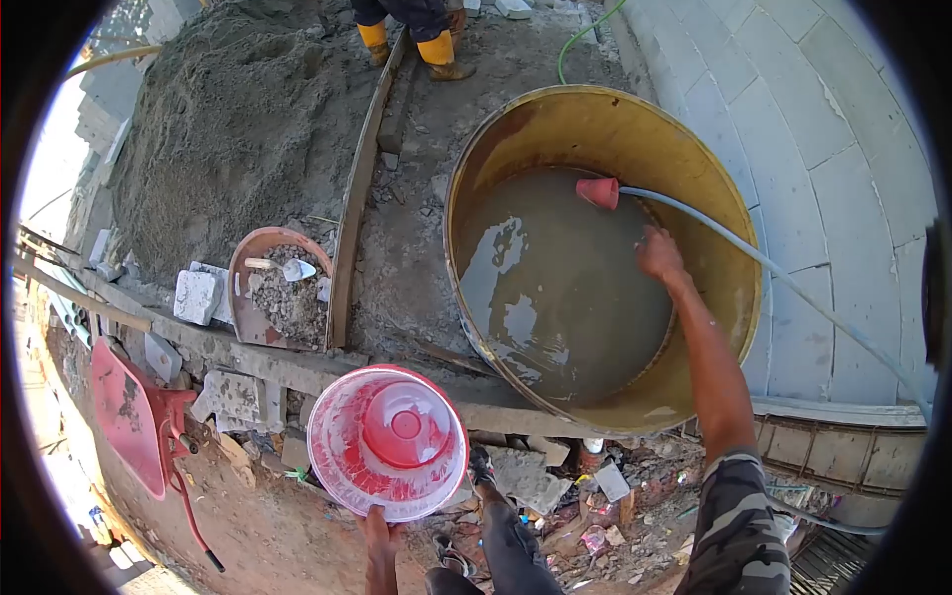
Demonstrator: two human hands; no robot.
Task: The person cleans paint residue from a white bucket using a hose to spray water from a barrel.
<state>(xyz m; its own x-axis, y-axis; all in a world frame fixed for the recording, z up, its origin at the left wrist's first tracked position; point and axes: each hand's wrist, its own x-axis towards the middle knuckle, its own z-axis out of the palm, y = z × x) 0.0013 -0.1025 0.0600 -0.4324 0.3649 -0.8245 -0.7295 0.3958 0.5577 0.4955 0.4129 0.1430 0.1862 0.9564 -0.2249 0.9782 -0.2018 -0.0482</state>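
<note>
My left hand (378,535) is closed on the near rim of a red and white plastic bucket (342,461). The bucket tilts so that its inside faces me, and its walls are smeared with whitish residue. My right hand (658,254) reaches over the large round tub (716,188), above the murky grey water (555,288) in it. Its fingers are partly bent, and no held thing shows in them. Just beyond that hand, a grey-blue hose (734,236) ends in a red cup-like piece (598,193) over the water.
A sand heap (238,129) lies at upper left, beside a wooden plank (362,188). A pan (255,309) holds rubble and a trowel (297,269). A red wheelbarrow (129,421) stands at left. Another person's yellow boots (436,50) are at the top. A block wall (793,119) rises at right.
</note>
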